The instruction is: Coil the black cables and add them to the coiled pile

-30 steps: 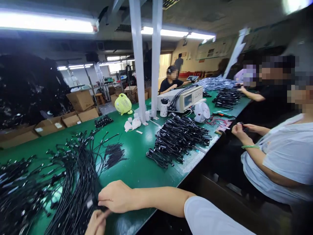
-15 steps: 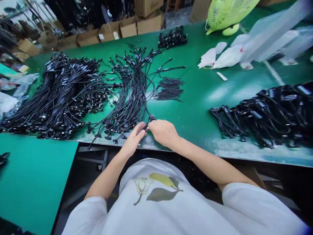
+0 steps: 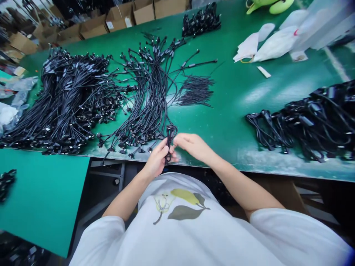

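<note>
A black cable, folded into a small upright bundle with its plug on top, is gripped between the thumb and fingers of my left hand. My right hand is closed in a pinch at the bundle's right side; whatever lies between its fingertips is too small or hidden to make out. Just beyond my hands, a pile of loose black cables spreads across the green table. To its right lies a patch of thin black ties.
A larger cable heap covers the table's left. Folded cable bundles lie at the right, more bundles at the back. White bags and a green fan base stand at the back right. Cardboard boxes line the far edge.
The folded cable has turned upright and now shows clearly in my left hand. My right hand has shifted slightly to the right. The camera view has tilted down a little.
</note>
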`<state>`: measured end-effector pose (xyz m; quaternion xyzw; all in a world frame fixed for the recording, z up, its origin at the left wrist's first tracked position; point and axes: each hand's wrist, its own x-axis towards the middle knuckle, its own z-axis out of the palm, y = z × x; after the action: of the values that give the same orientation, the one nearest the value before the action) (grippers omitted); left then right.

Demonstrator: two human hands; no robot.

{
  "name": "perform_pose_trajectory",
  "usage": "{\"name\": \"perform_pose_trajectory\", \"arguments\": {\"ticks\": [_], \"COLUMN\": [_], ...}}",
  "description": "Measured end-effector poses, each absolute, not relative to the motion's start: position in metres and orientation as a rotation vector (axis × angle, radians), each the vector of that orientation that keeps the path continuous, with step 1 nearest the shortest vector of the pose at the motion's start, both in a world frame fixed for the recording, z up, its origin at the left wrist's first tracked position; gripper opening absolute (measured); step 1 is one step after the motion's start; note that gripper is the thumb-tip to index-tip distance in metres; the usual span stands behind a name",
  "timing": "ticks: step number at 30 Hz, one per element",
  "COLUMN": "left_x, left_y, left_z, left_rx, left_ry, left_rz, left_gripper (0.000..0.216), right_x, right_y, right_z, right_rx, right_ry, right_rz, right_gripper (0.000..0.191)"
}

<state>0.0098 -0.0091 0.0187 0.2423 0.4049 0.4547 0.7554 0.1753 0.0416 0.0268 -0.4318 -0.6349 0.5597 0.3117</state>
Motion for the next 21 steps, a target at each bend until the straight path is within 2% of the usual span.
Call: {"name": "perform_pose_trajectory", "arguments": {"ticks": [3, 4, 7, 9, 11, 15, 19, 21], "left_x": [0.015, 0.017, 0.024, 0.025, 0.023, 0.020, 0.023, 0.023], "left_y": [-0.009, -0.008, -0.007, -0.006, -0.005, -0.007, -0.005, 0.002], "left_z": [0.021, 0.022, 0.026, 0.030, 0.034, 0.036, 0.032, 0.032], "left_rx": [0.457, 0.455, 0.472, 0.479, 0.467, 0.370, 0.228, 0.153], "left_ry": [0.826, 0.811, 0.799, 0.814, 0.805, 0.720, 0.722, 0.754], "left_rz": [0.945, 0.929, 0.893, 0.878, 0.835, 0.793, 0.859, 0.985], "left_gripper": [0.043, 0.040, 0.038, 0.039, 0.037, 0.032, 0.014, 0.019], "right_x": [0.179, 0.177, 0.166, 0.160, 0.158, 0.157, 0.157, 0.158], "right_y": [0.051, 0.054, 0.061, 0.063, 0.065, 0.072, 0.073, 0.065], "right_z": [0.033, 0.034, 0.033, 0.031, 0.030, 0.024, 0.009, 0.002], "right_rx": [-1.189, -1.168, -1.153, -1.164, -1.141, -1.053, -0.991, -0.941], "right_ry": [-1.707, -1.722, -1.770, -1.724, -1.668, -1.492, -1.386, -1.381], "right_rz": [1.031, 0.986, 0.945, 0.907, 0.974, 1.346, 1.461, 1.478], "right_gripper": [0.038, 0.039, 0.021, 0.019, 0.018, 0.023, 0.032, 0.048]}}
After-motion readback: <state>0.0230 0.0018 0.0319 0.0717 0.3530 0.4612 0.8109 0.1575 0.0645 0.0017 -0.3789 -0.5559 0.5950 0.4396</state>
